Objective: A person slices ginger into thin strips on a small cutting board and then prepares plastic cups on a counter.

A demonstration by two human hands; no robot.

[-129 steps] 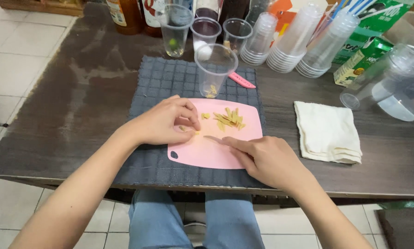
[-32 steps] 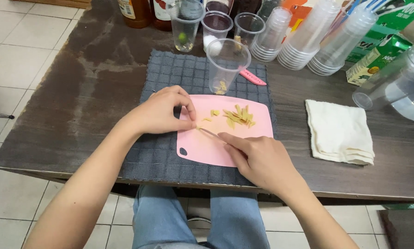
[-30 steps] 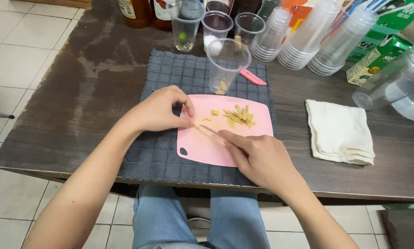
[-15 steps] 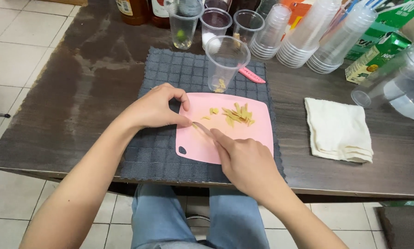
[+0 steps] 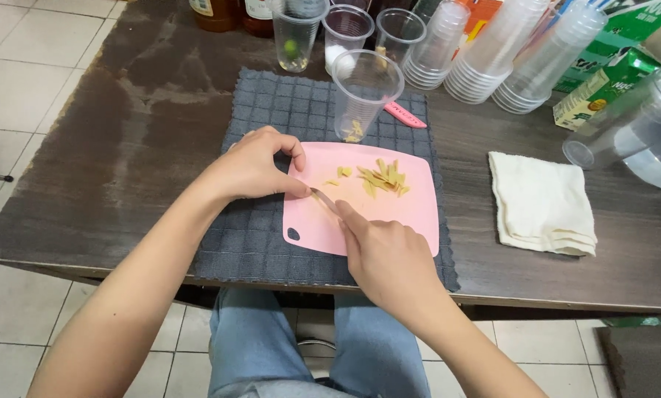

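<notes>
A small knife (image 5: pixel 324 199) lay gripped in the right hand (image 5: pixel 385 254), its blade over the near left part of a pink cutting board (image 5: pixel 411 214). The left hand (image 5: pixel 257 166) pinched something unclear at the blade. Pale cut strips (image 5: pixel 382 177) lay farther right. A grey mat (image 5: pixel 271 110) lay beneath.

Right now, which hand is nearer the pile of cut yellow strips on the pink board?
Right. The right hand sits just below the strips, holding a knife; the left hand rests at the board's left edge, farther off.
</notes>
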